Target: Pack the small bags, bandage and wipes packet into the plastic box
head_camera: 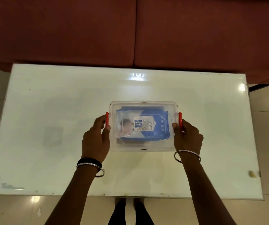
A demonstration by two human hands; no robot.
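A clear plastic box [142, 126], its lid on, is gripped at both short ends over the middle of a white glass table [49, 111], with both forearms stretched forward from the near edge. The left hand [96, 140] is curled around the left red latch [107, 119], thumb laid on the lid, while the right hand [187, 137] is wrapped likewise around the right red latch [180, 119]. A blue wipes packet [142, 125] is seen lying flat inside through the lid; the small bags and bandage cannot be made out.

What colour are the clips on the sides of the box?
Red-orange clips on the plastic box, clearest in the head view.
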